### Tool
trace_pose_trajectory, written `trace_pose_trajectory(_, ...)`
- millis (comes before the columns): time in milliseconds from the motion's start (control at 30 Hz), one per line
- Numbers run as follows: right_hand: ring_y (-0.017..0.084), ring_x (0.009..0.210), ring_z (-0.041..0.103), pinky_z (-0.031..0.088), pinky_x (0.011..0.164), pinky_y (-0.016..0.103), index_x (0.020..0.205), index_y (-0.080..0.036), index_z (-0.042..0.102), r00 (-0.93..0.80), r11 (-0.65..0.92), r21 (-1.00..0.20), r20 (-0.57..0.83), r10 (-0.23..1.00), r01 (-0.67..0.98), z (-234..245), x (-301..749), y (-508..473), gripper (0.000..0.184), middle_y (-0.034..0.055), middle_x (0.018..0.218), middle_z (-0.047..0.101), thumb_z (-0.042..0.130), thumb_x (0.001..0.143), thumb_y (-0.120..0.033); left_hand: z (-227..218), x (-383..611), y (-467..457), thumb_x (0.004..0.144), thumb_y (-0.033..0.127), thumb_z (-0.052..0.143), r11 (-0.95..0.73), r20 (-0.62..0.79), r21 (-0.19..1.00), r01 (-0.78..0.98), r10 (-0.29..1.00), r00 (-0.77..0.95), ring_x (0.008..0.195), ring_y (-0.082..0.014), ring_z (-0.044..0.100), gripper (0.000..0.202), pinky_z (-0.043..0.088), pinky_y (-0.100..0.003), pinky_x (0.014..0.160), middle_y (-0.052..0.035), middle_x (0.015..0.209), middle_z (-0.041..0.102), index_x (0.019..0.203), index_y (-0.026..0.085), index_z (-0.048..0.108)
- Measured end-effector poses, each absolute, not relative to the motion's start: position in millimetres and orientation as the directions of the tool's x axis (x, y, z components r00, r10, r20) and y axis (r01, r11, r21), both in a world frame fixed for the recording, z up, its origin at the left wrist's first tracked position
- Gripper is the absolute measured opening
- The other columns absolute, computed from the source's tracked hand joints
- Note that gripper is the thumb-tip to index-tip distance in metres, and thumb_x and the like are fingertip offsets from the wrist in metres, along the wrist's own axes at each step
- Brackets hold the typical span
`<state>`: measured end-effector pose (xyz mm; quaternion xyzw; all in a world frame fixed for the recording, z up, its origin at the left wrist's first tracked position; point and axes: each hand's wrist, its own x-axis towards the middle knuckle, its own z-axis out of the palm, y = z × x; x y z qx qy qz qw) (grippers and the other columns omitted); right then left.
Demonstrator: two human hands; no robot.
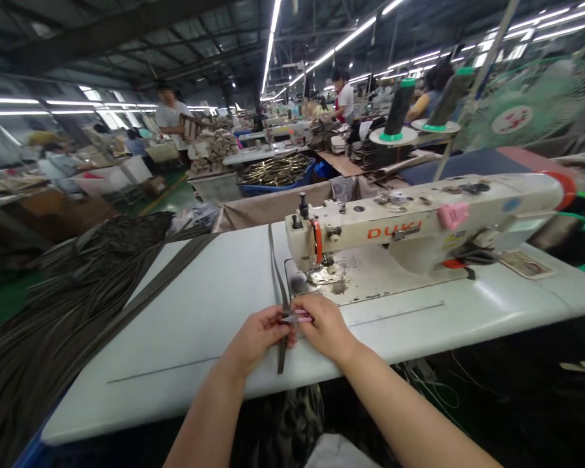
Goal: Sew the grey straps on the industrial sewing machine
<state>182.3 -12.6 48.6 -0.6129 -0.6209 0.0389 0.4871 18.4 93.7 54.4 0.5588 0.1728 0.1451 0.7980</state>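
A narrow dark strap runs across the white table beside the sewing machine's needle end. My left hand is closed on it, thumb and fingers pinching the strap near its front end. My right hand is closed around small pink-handled thread snips, whose metal blades point left at the strap between my hands. Whether the blades touch the strap I cannot tell. Just beyond my hands is the sewing machine, with its presser foot over the metal plate.
Long dark straps lie over the table's left side and pile up beyond it. Two thread cones and a green fan stand behind the machine. A blue crate sits farther back. Other people work in the background.
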Motion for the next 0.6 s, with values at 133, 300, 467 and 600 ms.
trace_pose_trajectory(133, 0.018, 0.081, 0.063, 0.045, 0.075, 0.029, 0.096, -0.023, 0.066, 0.301, 0.23, -0.691, 0.556, 0.775, 0.686, 49.9, 184.2, -14.2, 0.026, 0.0003, 0.087, 0.071, 0.058, 0.079, -0.005, 52.9, 16.2, 94.9, 0.079, 0.033, 0.089, 0.367, -0.112, 0.928, -0.061, 0.431, 0.895, 0.073, -0.0161, 0.066, 0.047, 0.054, -0.028, 0.072, -0.0092, 0.089, 0.07, 0.118, 0.012, 0.071)
trace_pose_trajectory(300, 0.02, 0.081, 0.061, 0.044, 0.072, 0.031, 0.097, -0.022, 0.064, 0.337, 0.121, -0.674, 0.507, 0.793, 0.728, 56.8, 184.1, -13.0, 0.009, 0.0025, 0.087, 0.068, 0.066, 0.091, -0.028, 52.7, 14.3, 96.5, 0.079, 0.032, 0.089, 0.402, -0.126, 0.911, -0.087, 0.475, 0.871, 0.076, -0.0164, 0.067, 0.051, 0.055, -0.027, 0.074, -0.0093, 0.091, 0.07, 0.122, 0.014, 0.07)
trace_pose_trajectory(467, 0.02, 0.08, 0.06, 0.041, 0.071, 0.031, 0.093, -0.023, 0.062, 0.262, 0.139, -0.659, 0.47, 0.843, 0.739, 55.6, 186.2, -10.9, 0.026, 0.0028, 0.084, 0.066, 0.051, 0.104, -0.043, 53.8, 13.9, 97.9, 0.081, 0.034, 0.087, 0.424, -0.108, 0.895, -0.135, 0.502, 0.858, 0.076, -0.0155, 0.067, 0.046, 0.054, -0.027, 0.074, -0.0094, 0.091, 0.07, 0.12, 0.014, 0.071)
trace_pose_trajectory(600, 0.02, 0.077, 0.058, 0.04, 0.07, 0.031, 0.087, -0.024, 0.061, 0.221, 0.141, -0.651, 0.441, 0.87, 0.746, 53.0, 186.4, -10.9, 0.03, 0.0014, 0.078, 0.064, 0.05, 0.103, -0.046, 55.9, 13.1, 98.1, 0.083, 0.033, 0.086, 0.435, -0.085, 0.884, -0.168, 0.504, 0.859, 0.076, -0.015, 0.066, 0.05, 0.054, -0.027, 0.075, -0.009, 0.092, 0.069, 0.126, 0.015, 0.069)
